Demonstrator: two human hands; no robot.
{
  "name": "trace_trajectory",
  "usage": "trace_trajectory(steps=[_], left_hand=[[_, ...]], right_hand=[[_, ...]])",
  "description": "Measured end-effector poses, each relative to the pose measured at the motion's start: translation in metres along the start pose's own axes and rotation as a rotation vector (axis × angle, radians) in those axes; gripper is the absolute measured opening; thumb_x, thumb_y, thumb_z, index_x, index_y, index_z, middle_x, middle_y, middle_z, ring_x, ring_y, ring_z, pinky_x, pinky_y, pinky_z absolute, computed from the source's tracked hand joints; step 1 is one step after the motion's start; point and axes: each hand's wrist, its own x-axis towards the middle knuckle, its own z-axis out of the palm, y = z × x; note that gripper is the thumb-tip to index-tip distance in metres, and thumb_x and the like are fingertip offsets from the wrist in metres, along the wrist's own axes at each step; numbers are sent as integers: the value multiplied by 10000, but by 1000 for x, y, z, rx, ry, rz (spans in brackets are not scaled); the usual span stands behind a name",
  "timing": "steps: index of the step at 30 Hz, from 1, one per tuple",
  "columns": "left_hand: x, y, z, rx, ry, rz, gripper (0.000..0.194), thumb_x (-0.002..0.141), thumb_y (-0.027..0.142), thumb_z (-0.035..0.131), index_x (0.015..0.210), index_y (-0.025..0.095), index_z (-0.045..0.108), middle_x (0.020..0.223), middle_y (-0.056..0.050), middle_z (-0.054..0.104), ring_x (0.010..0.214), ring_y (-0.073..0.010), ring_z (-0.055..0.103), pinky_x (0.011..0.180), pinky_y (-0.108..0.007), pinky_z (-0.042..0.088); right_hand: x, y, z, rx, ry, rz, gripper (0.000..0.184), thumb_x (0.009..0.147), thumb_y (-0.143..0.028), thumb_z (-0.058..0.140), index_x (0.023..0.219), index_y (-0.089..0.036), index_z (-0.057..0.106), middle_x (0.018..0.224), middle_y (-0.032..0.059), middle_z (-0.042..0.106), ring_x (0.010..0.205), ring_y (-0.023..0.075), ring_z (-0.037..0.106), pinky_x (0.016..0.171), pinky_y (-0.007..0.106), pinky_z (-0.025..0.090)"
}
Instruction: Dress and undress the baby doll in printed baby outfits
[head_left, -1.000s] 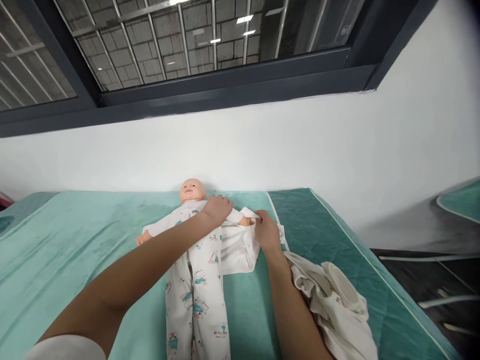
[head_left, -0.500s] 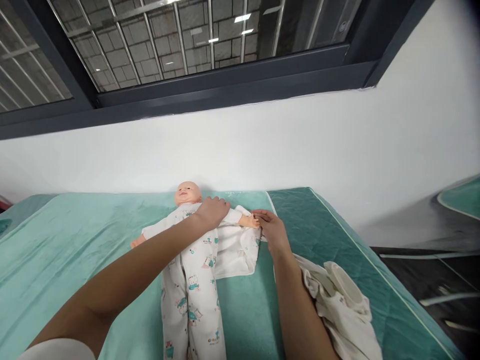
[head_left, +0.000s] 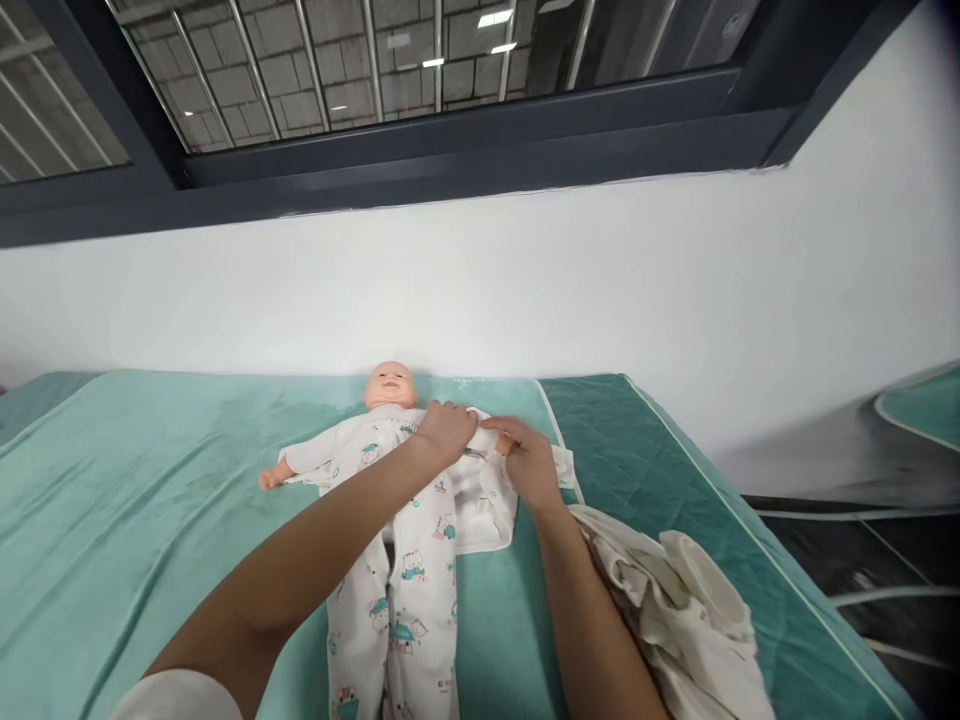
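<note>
A baby doll point(head_left: 390, 387) lies on its back in white clothes with a teal animal print, its legs toward me. My left hand point(head_left: 448, 432) curls over the white sleeve on the doll's arm at the right side of the picture. Wrapped round that arm's wrist end is my right hand point(head_left: 531, 468), thumb and fingertips reaching toward the sleeve; most of the doll's hand is hidden. Under this arm, an open panel of the printed white top point(head_left: 487, 515) spreads on the cover. The doll's other arm point(head_left: 276, 474) is stretched out to the left.
A teal padded cover point(head_left: 187, 480) lies under the doll, with a darker quilted sheet point(head_left: 622, 450) at the right. A crumpled cream garment point(head_left: 690, 610) lies beside my right forearm. Behind stands a white wall point(head_left: 450, 280) below a dark-framed window point(head_left: 465, 140).
My right hand has moved left, from the doll's fingertips to round its wrist. My left hand has shifted slightly right along the sleeve. The camera view has moved a little.
</note>
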Motion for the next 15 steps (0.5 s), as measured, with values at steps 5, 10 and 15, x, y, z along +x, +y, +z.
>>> trace_trajectory(steps=[5,10,15], left_hand=[[-30,-7,-7,-75,54,-56,256,922,187,549,1166,128,600,1173,-151,667,1122,-300,623,927,-437,487],[-99,-39,12,-487,490,-243,247,977,333,515,1171,209,606,1215,-84,682,1176,-251,612,1008,-414,481],[-138,-67,63,-932,786,-478,191,963,334,545,1115,234,601,1269,-74,651,1210,-205,598,1073,-384,467]], right_hand=[[-5,-5,23,5,-49,-33,428,848,-127,381,1109,-231,703,1196,74,685,1128,216,629,1027,428,472],[-15,-25,48,-103,-181,10,338,980,-373,481,1266,-262,624,1355,79,621,1321,246,518,1158,488,356],[-29,-47,72,-137,-369,1,384,1005,-471,439,1333,-305,550,1555,56,445,1506,256,295,1241,587,53]])
